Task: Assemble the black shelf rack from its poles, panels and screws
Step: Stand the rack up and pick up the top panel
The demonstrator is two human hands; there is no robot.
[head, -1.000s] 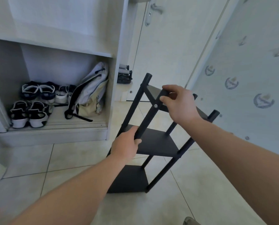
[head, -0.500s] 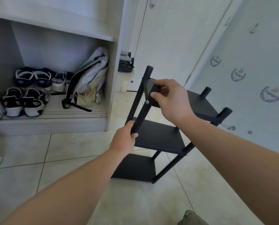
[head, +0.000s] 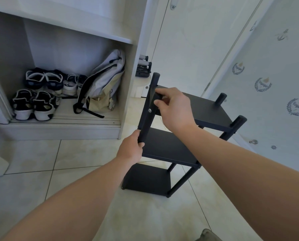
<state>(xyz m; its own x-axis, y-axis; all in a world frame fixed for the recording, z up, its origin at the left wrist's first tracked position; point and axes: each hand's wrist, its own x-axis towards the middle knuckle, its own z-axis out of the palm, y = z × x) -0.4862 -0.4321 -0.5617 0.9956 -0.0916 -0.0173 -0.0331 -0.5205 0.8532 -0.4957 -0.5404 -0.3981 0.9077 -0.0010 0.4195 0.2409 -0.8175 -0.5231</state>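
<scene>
Black pole [head: 145, 122] clasped by curled left hand [head: 130, 150] and right hand [head: 175, 110].

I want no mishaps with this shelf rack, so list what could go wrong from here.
1. The right hand curls round the top panel at its corner beside the pole; fingers could get pinched there.
2. The rack is tall and narrow on smooth floor tiles; it may slide or tip if the left hand tugs the pole.
3. The screw may be loose; tightness cannot be seen.
</scene>
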